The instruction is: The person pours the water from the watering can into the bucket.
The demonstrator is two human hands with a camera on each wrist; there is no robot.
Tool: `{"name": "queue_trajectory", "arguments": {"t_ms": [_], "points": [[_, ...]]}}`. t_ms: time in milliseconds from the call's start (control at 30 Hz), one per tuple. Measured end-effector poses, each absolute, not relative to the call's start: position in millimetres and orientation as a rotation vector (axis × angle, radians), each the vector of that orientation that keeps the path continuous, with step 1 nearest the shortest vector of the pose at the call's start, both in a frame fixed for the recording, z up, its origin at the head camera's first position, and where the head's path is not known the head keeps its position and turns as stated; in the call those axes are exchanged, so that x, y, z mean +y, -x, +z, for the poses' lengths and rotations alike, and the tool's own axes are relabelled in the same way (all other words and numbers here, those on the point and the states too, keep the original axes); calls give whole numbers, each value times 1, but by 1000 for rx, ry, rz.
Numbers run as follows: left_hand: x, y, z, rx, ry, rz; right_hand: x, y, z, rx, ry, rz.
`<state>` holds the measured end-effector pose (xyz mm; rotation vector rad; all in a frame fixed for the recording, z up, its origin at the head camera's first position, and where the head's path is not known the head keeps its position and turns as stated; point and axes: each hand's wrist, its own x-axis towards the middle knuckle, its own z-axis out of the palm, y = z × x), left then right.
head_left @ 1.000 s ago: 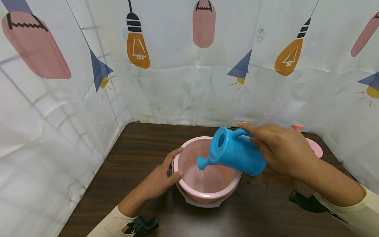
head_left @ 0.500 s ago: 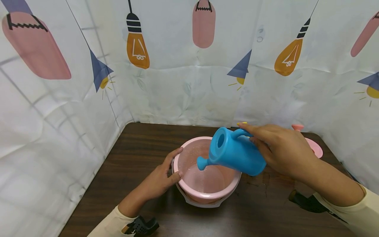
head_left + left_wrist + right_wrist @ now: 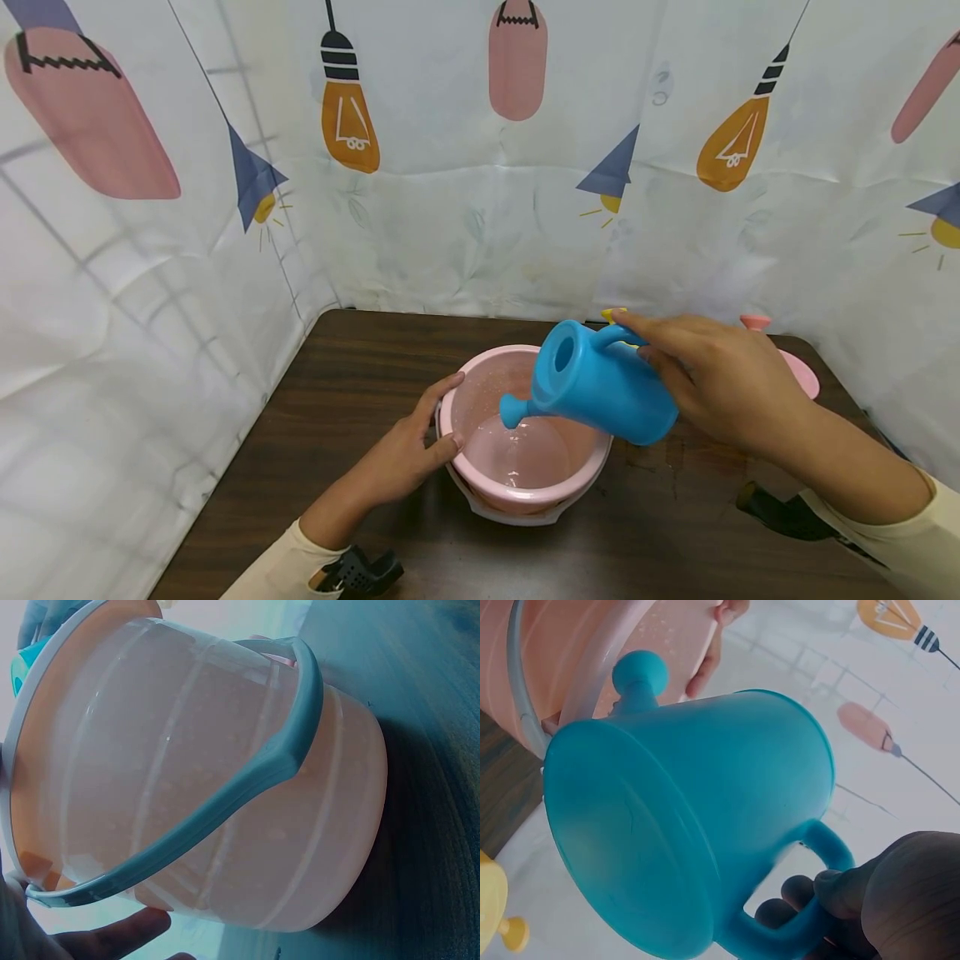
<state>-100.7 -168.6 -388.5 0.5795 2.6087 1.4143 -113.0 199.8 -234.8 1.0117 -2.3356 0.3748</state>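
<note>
Head view. 1 person works over a dark wood-patterned counter (image 3: 360, 392), and I see both hands at 1 pink bucket (image 3: 517, 494) standing near the middle. The left hand (image 3: 408, 450) holds the bucket's rim on the person's left, thumb and fingers set apart along the edge. The right hand (image 3: 720, 383) has its grip closed on the handle of a blue watering can (image 3: 607, 392), which is tilted so that its spout (image 3: 516, 411) points down over the inside of the bucket. Small bright glints show on the bucket's floor. Behind the can, a bit of a yellow object (image 3: 613, 315) shows; near the far right corner, a pink object (image 3: 802, 375) is half hidden by the right hand. Around the counter hangs white cloth (image 3: 465, 225) printed with lamps and bulbs.

Left wrist view. The bucket's ribbed wall fills most of the frame, its gray handle (image 3: 277, 761) slanting across. 1 finger of the left hand lies below the handle's end, near the rim.

Right wrist view. The watering can's round base faces me. Thumb and fingers pinch its loop handle, while the spout's rounded end sits beside the bucket's rim. The yellow object appears at lower left.
</note>
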Motion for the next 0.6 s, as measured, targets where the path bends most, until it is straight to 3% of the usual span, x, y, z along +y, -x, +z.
{"name": "queue_trajectory", "arguments": {"t_ms": [600], "points": [[-168,99,-387,2613,-578,1413,227,110,-247,-2337,-961,426]]}}
